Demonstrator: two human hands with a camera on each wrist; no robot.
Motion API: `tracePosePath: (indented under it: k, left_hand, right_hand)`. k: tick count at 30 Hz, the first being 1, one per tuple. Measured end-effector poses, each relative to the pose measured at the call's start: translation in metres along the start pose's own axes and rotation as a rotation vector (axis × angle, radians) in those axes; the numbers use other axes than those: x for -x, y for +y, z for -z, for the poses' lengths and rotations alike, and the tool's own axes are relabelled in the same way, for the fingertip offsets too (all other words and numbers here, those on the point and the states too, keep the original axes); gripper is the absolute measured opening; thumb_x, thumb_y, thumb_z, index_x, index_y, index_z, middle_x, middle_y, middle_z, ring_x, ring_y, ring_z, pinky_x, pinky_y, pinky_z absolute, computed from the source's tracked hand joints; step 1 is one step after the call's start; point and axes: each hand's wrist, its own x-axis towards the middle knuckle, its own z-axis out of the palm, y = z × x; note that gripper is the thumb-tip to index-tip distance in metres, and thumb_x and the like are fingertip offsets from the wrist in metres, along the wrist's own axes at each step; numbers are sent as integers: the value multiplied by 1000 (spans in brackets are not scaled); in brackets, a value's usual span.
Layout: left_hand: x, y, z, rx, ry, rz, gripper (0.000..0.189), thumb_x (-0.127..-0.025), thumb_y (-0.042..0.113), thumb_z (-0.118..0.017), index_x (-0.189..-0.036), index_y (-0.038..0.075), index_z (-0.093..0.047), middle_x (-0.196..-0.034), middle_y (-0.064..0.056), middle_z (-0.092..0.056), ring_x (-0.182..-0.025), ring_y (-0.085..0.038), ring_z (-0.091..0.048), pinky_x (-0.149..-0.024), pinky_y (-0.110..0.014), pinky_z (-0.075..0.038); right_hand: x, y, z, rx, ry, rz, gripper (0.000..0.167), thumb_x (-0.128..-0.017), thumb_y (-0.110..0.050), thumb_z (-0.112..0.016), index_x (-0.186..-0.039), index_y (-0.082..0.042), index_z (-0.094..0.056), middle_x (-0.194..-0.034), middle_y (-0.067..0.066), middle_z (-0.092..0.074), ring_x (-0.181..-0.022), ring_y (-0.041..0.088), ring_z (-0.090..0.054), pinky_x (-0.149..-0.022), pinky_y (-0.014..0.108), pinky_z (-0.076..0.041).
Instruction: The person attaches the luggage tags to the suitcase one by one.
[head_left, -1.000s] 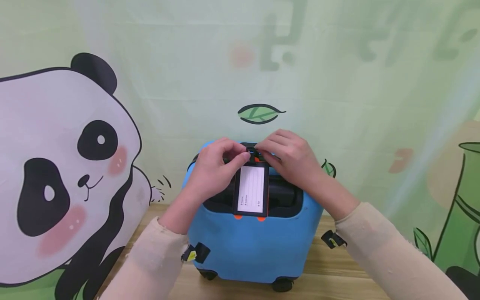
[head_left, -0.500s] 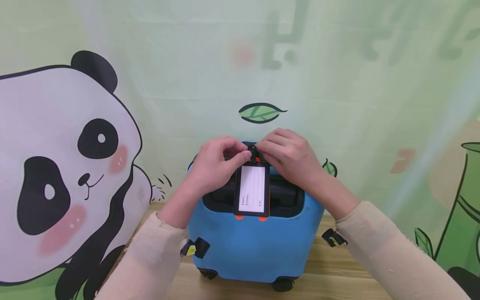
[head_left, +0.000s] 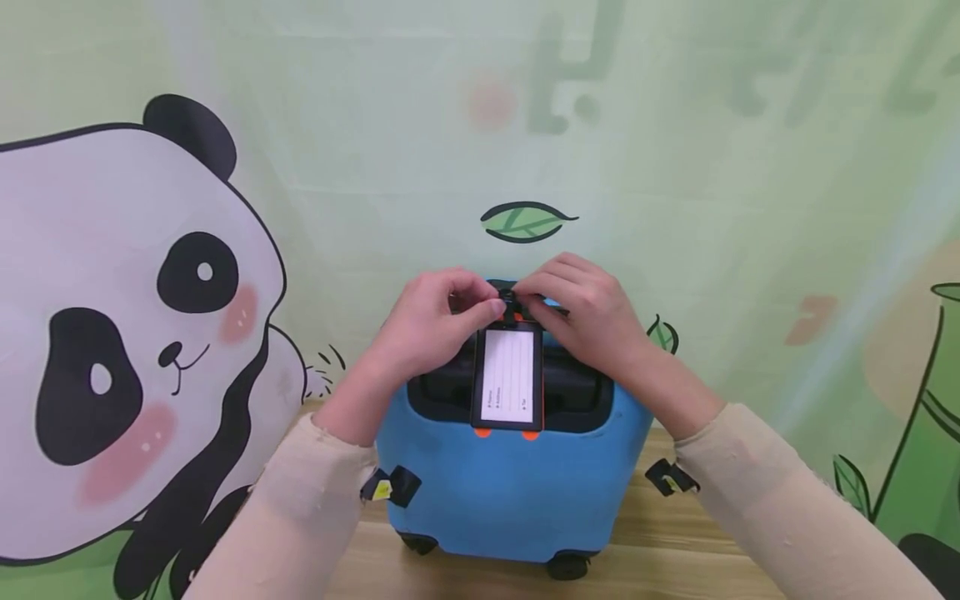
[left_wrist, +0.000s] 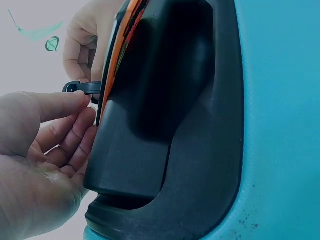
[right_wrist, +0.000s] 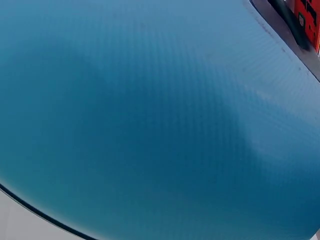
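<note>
A blue suitcase [head_left: 510,492] stands upright with a luggage tag [head_left: 512,379] lying over its black carry handle [head_left: 577,390]. The tag has a black frame, a white label and orange edges. My left hand [head_left: 431,325] pinches the tag's black strap [left_wrist: 89,87] between thumb and fingers near its buckle end. From the other side, my right hand [head_left: 581,308] pinches the strap close to the left fingertips. The right wrist view is mostly the suitcase shell [right_wrist: 150,130], with the tag's orange back [right_wrist: 309,20] at the top corner; the right hand is not visible there.
The suitcase rests on black wheels [head_left: 567,567] on a wood-patterned surface [head_left: 675,558]. Close behind it hangs a pale green backdrop [head_left: 360,167] printed with a panda [head_left: 135,250] and leaves. Black clips [head_left: 392,486] hang from both sleeves.
The head view has tilted slightly. Both hands stay at the strap with small finger movements, and more of the black buckle end shows between the fingertips than a second ago.
</note>
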Motion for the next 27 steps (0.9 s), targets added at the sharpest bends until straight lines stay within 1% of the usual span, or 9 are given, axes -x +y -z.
tracePosePath:
  k: [6, 13, 16, 19, 21, 24, 27]
  left_hand:
    - [-2, 1, 0, -5, -8, 5, 16, -103, 19, -74, -112, 7, -78, -106, -6, -74, -97, -25, -64, -86, -41, -55]
    - [-1, -2, 0, 4, -5, -16, 14, -102, 17, -74, -111, 6, -78, -106, -7, -74, -97, -26, -66, -87, -41, -55]
    - [0, -4, 2, 15, -8, -20, 15, -102, 16, -74, -112, 6, -78, -107, -8, -74, -99, -26, -66, -89, -42, -55]
    - [0, -7, 3, 32, -12, -22, 15, -103, 16, -73, -113, 5, -77, -108, -8, -74, -101, -27, -67, -90, -43, -55]
    - [0, -9, 4, 39, -12, -23, 15, -103, 15, -73, -113, 5, -77, -107, -8, -75, -102, -27, -68, -91, -44, -55]
    - [0, -10, 5, 50, -11, -22, 15, -103, 16, -73, -114, 5, -77, -106, -7, -76, -102, -26, -68, -91, -44, -55]
    - [1, -10, 5, 57, -14, -11, 16, -103, 16, -73, -114, 5, -76, -105, -7, -76, -101, -26, -68, -89, -43, -54]
  right_hand:
    - [0, 0, 0, -64, 1, -29, 15, -87, 4, -85, -100, 0, -79, -93, 11, -78, -90, 28, -70, -80, 43, -61]
    - [0, 0, 1, -168, -45, -152, 16, -89, 1, -84, -104, -1, -79, -99, 11, -78, -95, 26, -71, -86, 43, -61]
    - [0, 0, 3, -195, -101, -217, 19, -91, -3, -84, -109, -2, -80, -105, 11, -79, -101, 26, -71, -89, 44, -60]
    - [-4, 2, 6, -221, -193, -276, 22, -93, -8, -83, -115, -3, -80, -110, 11, -79, -106, 27, -70, -92, 45, -59]
    - [-8, 3, 7, -241, -252, -300, 22, -94, -9, -82, -115, -4, -81, -110, 10, -79, -105, 27, -70, -92, 45, -59]
    - [-11, 5, 7, -255, -297, -299, 19, -95, -8, -81, -113, -3, -82, -106, 10, -79, -99, 26, -70, -88, 44, -59]
    - [-10, 6, 6, -222, -286, -254, 15, -94, -6, -82, -109, -3, -82, -101, 10, -79, -95, 26, -71, -86, 43, -60]
